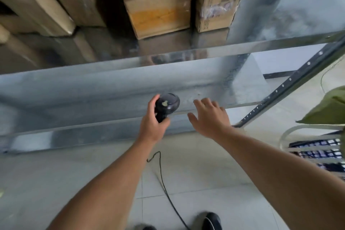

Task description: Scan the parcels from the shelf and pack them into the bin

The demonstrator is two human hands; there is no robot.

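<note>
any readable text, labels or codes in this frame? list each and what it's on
None can be read.
Right cardboard box: printed label with what looks like a square code, too blurred.
Middle cardboard box: yellow patch, no legible text.
Scanner in the left hand: pale mark, not legible.

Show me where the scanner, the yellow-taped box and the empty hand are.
scanner (167, 103), head view, on its black head.
yellow-taped box (158, 8), head view, on its front face.
right hand (211, 118), head view, on its back.
</note>
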